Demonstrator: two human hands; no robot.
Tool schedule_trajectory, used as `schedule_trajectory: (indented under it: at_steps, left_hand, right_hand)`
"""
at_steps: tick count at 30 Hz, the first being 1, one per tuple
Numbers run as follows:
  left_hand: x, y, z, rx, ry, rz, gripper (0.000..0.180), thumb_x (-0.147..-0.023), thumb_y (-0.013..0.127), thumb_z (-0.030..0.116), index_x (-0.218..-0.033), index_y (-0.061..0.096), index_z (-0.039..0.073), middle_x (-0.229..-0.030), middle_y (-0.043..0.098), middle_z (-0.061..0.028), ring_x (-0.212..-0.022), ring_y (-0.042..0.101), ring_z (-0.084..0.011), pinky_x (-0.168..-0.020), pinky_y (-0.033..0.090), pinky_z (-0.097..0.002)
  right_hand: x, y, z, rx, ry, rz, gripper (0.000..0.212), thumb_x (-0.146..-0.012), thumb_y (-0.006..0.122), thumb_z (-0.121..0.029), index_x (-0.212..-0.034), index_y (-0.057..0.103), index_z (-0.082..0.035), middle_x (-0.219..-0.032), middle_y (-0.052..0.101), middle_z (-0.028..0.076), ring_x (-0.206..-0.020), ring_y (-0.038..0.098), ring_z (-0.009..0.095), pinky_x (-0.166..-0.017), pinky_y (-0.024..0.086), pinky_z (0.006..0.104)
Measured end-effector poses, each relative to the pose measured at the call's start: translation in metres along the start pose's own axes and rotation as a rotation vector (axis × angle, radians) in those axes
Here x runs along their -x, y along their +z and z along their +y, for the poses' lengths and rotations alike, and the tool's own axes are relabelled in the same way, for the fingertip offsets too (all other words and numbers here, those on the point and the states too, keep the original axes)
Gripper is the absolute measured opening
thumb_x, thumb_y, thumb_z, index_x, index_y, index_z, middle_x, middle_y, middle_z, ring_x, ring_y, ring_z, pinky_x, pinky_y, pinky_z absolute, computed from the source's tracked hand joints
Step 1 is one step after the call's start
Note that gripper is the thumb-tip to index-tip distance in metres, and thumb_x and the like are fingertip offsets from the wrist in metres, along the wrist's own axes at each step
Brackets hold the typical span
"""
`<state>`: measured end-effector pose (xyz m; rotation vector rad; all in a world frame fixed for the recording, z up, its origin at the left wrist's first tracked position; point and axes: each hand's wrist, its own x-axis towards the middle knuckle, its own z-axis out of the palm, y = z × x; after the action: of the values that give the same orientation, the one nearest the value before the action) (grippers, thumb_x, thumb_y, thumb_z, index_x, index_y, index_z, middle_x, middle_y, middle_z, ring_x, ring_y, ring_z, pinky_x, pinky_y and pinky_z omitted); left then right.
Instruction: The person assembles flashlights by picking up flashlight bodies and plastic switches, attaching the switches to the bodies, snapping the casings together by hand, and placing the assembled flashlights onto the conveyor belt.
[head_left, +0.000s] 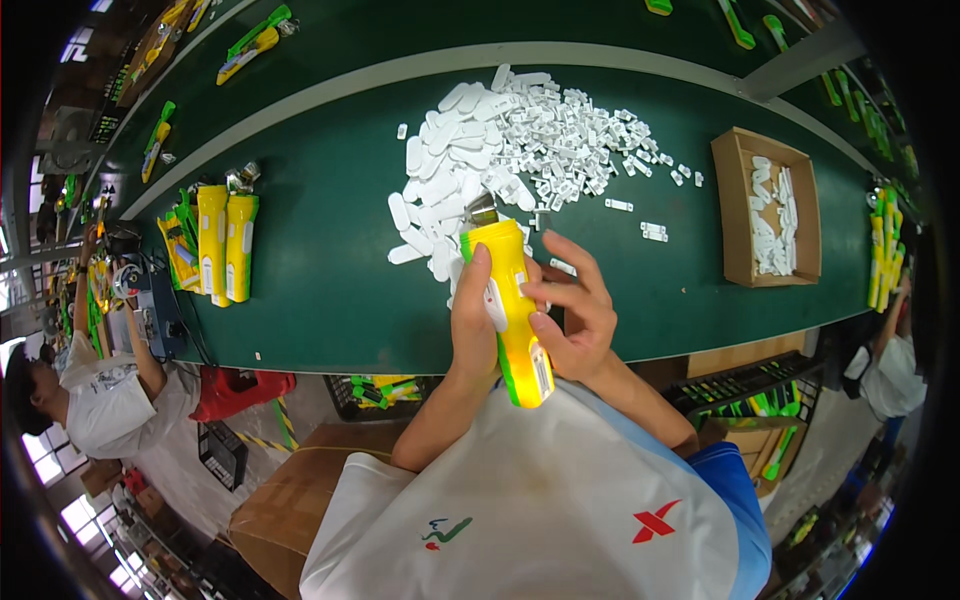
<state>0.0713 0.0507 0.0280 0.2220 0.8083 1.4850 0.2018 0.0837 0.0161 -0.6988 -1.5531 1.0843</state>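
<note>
Upright in front of my chest, tilted slightly, is a yellow flashlight body [512, 335] with green edges. A white oval piece shows on its side, and a silvery metal part [482, 210] sticks up by its top rim. My left hand [475, 315] is closed around its left side, thumb near the top. My right hand [580, 315] bends its index finger and thumb against the right side, with its other fingers raised. Whether a small part sits under those right fingertips is hidden. Just beyond lie heaped white oval plates [440, 165] and small white switch parts [565, 140].
On the green table [330, 230], several yellow flashlight bodies [212, 245] lie at left. A cardboard box [735, 210] of white parts stands right, with more flashlights [883, 250] beyond it. A co-worker [90, 390] sits left, another person [890, 365] right. Crates [380, 405] stand below the edge.
</note>
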Motion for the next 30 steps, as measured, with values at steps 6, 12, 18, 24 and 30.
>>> schedule_trajectory:
  at_steps: [6, 12, 18, 24, 30]
  left_hand:
    - [0.001, 0.010, -0.011, -0.533, 0.234, 0.040, 0.055, -0.107, 0.032, 0.044, -0.130, 0.051, -0.003, -0.116, 0.063, -0.0133, -0.102, 0.061, -0.0197, -0.090, 0.048, -0.0314]
    - [-0.008, 0.010, -0.003, -0.766, 0.374, 0.025, 0.047, -0.102, 0.049, 0.032, -0.135, 0.044, -0.002, -0.127, 0.045, -0.0121, -0.117, 0.049, -0.0224, -0.104, 0.036, -0.0333]
    - [-0.029, 0.009, 0.000, -0.392, 0.449, 0.058, 0.067, -0.097, 0.048, 0.048, -0.148, 0.034, 0.007, -0.143, 0.042, -0.0227, -0.123, 0.054, -0.0353, -0.091, 0.054, -0.0431]
    - [-0.047, -0.001, 0.000, 0.019, 0.285, -0.217, 0.054, -0.098, 0.050, 0.034, -0.147, 0.034, 0.017, -0.134, 0.052, -0.0171, -0.112, 0.061, -0.0319, -0.085, 0.058, -0.0446]
    - [-0.044, -0.004, 0.000, -0.252, 0.305, 0.122, 0.020, -0.101, 0.056, 0.022, -0.093, 0.055, 0.003, -0.101, 0.064, -0.0105, -0.072, 0.059, -0.0121, -0.064, 0.053, -0.0278]
  right_hand:
    - [-0.007, -0.009, -0.003, -0.707, 0.698, -0.092, 0.047, -0.101, 0.052, -0.014, -0.144, 0.034, -0.007, -0.107, 0.060, 0.006, -0.096, 0.057, 0.011, -0.083, 0.048, 0.0240]
    - [-0.015, -0.018, -0.009, -0.966, 0.924, -0.212, 0.042, -0.106, 0.049, -0.027, -0.141, 0.041, -0.005, -0.107, 0.064, 0.008, -0.091, 0.064, 0.013, -0.083, 0.053, 0.0282]
    - [-0.009, -0.017, -0.010, -1.258, 0.973, -0.275, 0.039, -0.105, 0.050, -0.030, -0.129, 0.053, 0.000, -0.107, 0.068, 0.012, -0.090, 0.071, 0.019, -0.075, 0.059, 0.0311]
    - [0.001, -0.020, 0.001, -1.328, 0.995, -0.298, 0.041, -0.102, 0.055, -0.033, -0.127, 0.054, 0.000, -0.105, 0.069, 0.012, -0.091, 0.072, 0.020, -0.070, 0.061, 0.0333]
    - [0.003, -0.017, 0.000, -1.300, 1.058, -0.146, 0.043, -0.102, 0.053, -0.034, -0.131, 0.051, -0.002, -0.108, 0.067, 0.010, -0.092, 0.071, 0.021, -0.066, 0.062, 0.0357]
